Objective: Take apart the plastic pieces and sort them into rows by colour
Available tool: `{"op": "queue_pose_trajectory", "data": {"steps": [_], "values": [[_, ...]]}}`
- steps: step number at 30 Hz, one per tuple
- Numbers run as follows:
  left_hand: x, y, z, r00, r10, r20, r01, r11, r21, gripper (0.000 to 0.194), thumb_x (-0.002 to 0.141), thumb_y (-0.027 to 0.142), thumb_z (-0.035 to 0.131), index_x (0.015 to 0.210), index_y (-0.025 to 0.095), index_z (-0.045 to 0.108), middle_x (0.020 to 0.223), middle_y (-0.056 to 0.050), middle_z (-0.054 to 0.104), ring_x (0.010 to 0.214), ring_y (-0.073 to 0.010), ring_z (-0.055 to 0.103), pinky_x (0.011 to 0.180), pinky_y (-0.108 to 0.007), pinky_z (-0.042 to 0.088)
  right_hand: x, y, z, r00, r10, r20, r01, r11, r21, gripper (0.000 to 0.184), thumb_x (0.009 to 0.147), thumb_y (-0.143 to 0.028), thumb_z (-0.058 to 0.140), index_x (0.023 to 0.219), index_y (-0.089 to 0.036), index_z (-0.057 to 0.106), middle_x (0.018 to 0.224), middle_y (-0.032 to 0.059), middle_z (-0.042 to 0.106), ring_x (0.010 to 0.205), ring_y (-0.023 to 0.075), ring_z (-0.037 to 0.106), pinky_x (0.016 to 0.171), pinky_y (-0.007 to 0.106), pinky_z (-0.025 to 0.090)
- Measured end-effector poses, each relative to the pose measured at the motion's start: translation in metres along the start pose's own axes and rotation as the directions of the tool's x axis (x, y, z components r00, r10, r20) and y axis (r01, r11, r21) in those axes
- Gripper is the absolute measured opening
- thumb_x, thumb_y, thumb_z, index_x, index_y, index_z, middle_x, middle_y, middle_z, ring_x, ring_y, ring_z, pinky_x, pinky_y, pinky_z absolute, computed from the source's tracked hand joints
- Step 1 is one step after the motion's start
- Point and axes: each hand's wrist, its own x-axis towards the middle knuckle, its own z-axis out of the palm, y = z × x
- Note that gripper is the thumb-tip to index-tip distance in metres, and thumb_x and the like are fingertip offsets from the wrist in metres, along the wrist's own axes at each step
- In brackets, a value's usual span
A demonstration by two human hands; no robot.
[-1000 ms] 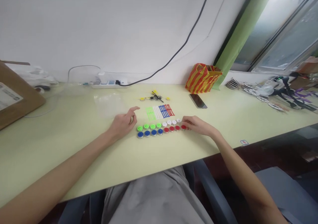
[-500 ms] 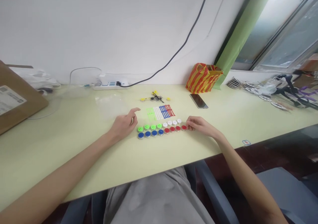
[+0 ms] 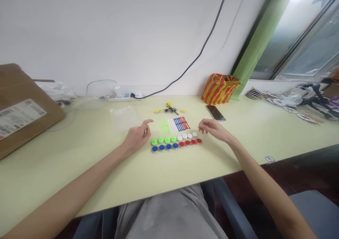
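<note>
In the head view, my left hand (image 3: 138, 137) rests on the table left of the wheel rows, index finger stretched out and the others loosely curled, holding nothing. Two rows of small round wheel-like pieces lie before me. Green ones (image 3: 160, 140) and white ones (image 3: 184, 136) form the far row; blue ones (image 3: 161, 147) and red ones (image 3: 187, 143) form the near row. Just off the right end hovers my right hand (image 3: 212, 128), fingers loosely bent and apart with nothing visible in them. Beyond the rows lie thin plastic bars (image 3: 175, 124) in green, white, blue and red.
Black-and-yellow parts (image 3: 171, 109) lie farther back. A phone (image 3: 215, 112) and striped bag (image 3: 220, 88) stand right, a clear plastic sheet (image 3: 124, 117) and power strip (image 3: 123, 97) left. A cardboard box (image 3: 23, 108) is far left; wheels and dark frames (image 3: 315, 101) far right.
My right hand has lifted off the right end of the rows and moved slightly away from me. My left hand keeps its place beside the rows. The whole view has shifted a little.
</note>
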Motion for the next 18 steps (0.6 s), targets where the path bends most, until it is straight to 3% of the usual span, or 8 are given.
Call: {"op": "queue_pose_trajectory", "data": {"steps": [3, 5, 8, 10, 15, 18], "values": [[-0.001, -0.001, -0.001, 1.000, -0.002, -0.016, 0.002, 1.000, 0.007, 0.039, 0.094, 0.022, 0.040, 0.133, 0.022, 0.047, 0.068, 0.006, 0.058, 0.053, -0.0135, 0.054, 0.062, -0.025, 0.039, 0.044, -0.003, 0.000, 0.994, -0.100, -0.032, 0.097, 0.990, -0.102, 0.018, 0.099, -0.033, 0.051, 0.101, -0.019, 0.063, 0.096, 0.0065, 0.070, 0.080, 0.0179, 0.065, 0.072, 0.031, 0.051], [-0.001, -0.003, -0.002, 1.000, -0.001, -0.028, 0.001, 1.000, 0.009, 0.037, 0.095, 0.021, 0.040, 0.130, 0.022, 0.048, 0.069, 0.006, 0.058, 0.053, -0.0135, 0.053, 0.061, -0.025, 0.040, 0.079, 0.001, 0.002, 0.981, -0.156, -0.118, 0.117, 0.952, -0.284, 0.018, 0.095, -0.025, 0.053, 0.109, -0.019, 0.063, 0.106, 0.0085, 0.070, 0.091, 0.0203, 0.065, 0.080, 0.032, 0.050], [0.000, -0.007, -0.004, 0.999, 0.002, -0.048, -0.001, 1.000, 0.004, 0.033, 0.096, 0.023, 0.040, 0.128, 0.022, 0.048, 0.074, 0.005, 0.061, 0.056, -0.0137, 0.055, 0.063, -0.026, 0.042, 0.128, 0.013, 0.010, 0.964, -0.088, -0.249, -0.036, 0.890, -0.455, 0.029, 0.091, -0.017, 0.057, 0.119, -0.019, 0.063, 0.117, 0.0119, 0.068, 0.107, 0.0229, 0.062, 0.092, 0.034, 0.047], [0.002, -0.009, -0.006, 0.998, 0.006, -0.060, -0.006, 1.000, -0.004, 0.032, 0.099, 0.025, 0.040, 0.129, 0.023, 0.046, 0.080, 0.003, 0.063, 0.063, -0.0143, 0.059, 0.067, -0.027, 0.045, 0.151, 0.025, 0.016, 0.960, -0.034, -0.277, -0.098, 0.890, -0.446, 0.029, 0.090, -0.018, 0.061, 0.118, -0.017, 0.064, 0.111, 0.0120, 0.070, 0.100, 0.0225, 0.064, 0.089, 0.033, 0.047], [0.004, -0.012, -0.008, 0.997, 0.042, -0.068, -0.044, 0.998, -0.034, 0.032, 0.102, 0.027, 0.037, 0.133, 0.025, 0.042, 0.100, -0.002, 0.065, 0.087, -0.0174, 0.064, 0.083, -0.032, 0.050, 0.169, 0.048, 0.022, 0.948, 0.046, -0.315, -0.173, 0.905, -0.389, 0.004, 0.083, -0.017, 0.067, 0.086, -0.016, 0.068, 0.089, 0.0099, 0.073, 0.082, 0.0208, 0.066, 0.076, 0.029, 0.046], [0.004, -0.012, -0.006, 0.996, 0.067, -0.060, -0.070, 0.997, -0.046, 0.033, 0.103, 0.027, 0.038, 0.135, 0.025, 0.041, 0.110, -0.006, 0.063, 0.100, -0.0196, 0.063, 0.090, -0.036, 0.051, 0.162, 0.052, 0.012, 0.927, 0.046, -0.373, -0.181, 0.925, -0.335, 0.003, 0.083, -0.016, 0.063, 0.082, -0.017, 0.066, 0.087, 0.0091, 0.074, 0.078, 0.0192, 0.066, 0.072, 0.027, 0.045]]}}
